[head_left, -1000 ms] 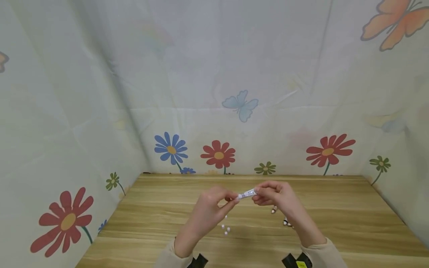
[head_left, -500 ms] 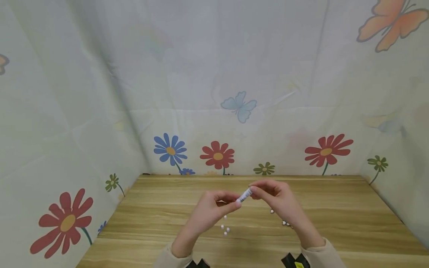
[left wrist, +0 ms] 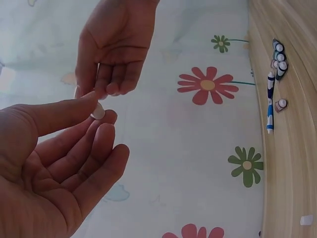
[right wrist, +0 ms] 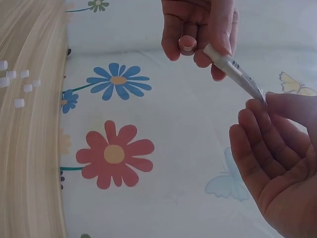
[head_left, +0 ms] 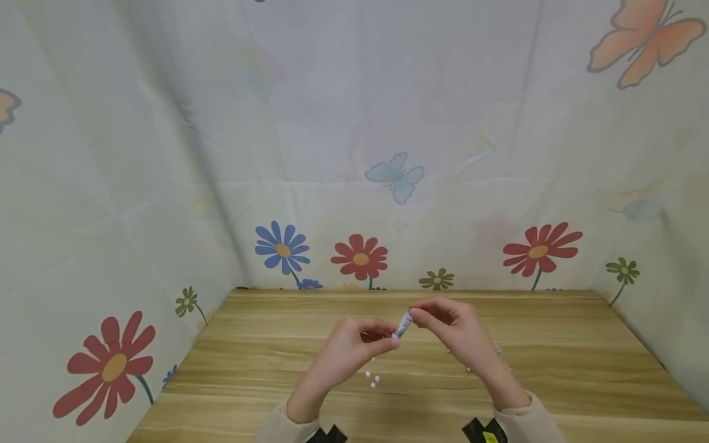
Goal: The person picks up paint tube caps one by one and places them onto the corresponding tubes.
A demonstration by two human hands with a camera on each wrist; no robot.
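Tube [head_left: 404, 325] midair, both ends pinched: left hand [head_left: 346, 349], right hand [head_left: 456, 331]. Looks partway: loose white caps [head_left: 368, 374] on table [head_left: 249, 351]; other tubes [left wrist: 281, 68] there, open or capped unclear.

I observe a yellow-brown, wood-grain desk [head_left: 565, 363]. A creased, off-white fabric backdrop [head_left: 310, 123] stands behind its rear edge; a matching left panel [head_left: 72, 215] and right panel [head_left: 684, 295] flank the side edges. Backdrop prints above the rear edge, left to right: blue flower [head_left: 283, 250], red flower [head_left: 360, 259], pale-blue butterfly [head_left: 396, 177], green flower [head_left: 437, 280], second red flower [head_left: 538, 251]. Lighting reads soft.
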